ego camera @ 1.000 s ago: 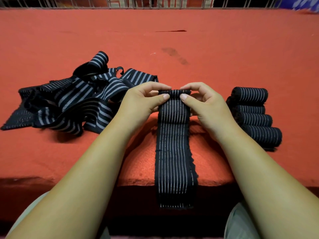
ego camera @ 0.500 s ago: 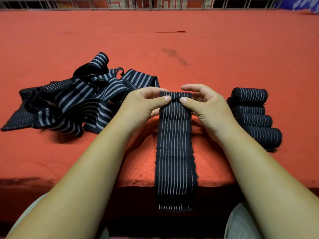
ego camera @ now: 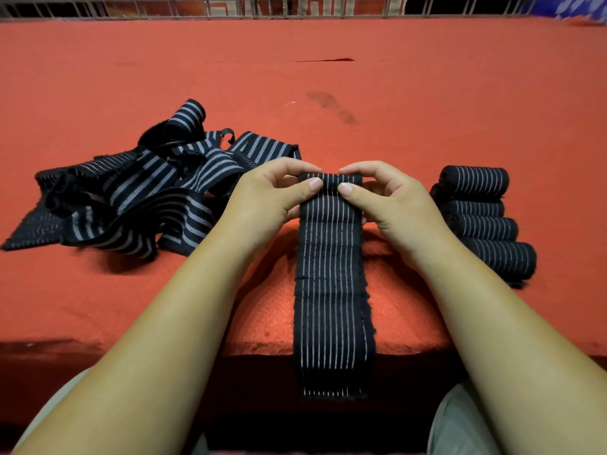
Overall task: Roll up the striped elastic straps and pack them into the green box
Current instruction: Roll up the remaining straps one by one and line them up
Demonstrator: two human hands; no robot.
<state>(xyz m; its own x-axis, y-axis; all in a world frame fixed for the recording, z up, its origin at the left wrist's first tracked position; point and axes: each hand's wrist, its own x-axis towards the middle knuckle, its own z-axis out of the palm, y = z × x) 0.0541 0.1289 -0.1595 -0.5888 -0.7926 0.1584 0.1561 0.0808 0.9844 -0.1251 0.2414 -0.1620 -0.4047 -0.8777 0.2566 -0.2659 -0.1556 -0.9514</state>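
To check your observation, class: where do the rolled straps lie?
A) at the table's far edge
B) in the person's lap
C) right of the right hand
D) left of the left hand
C: the rolled straps lie in a row just right of the right hand, which pinches the strap being rolled; the loose pile lies left.

Bkgd: orange-red cloth-covered table (ego camera: 443, 93) w/ dark smudge (ego camera: 331, 108) & thin dark streak (ego camera: 325, 60) nr far side; metal railing (ego camera: 295, 8) along far edge; blue patterned patch (ego camera: 579, 6) top-right corner.
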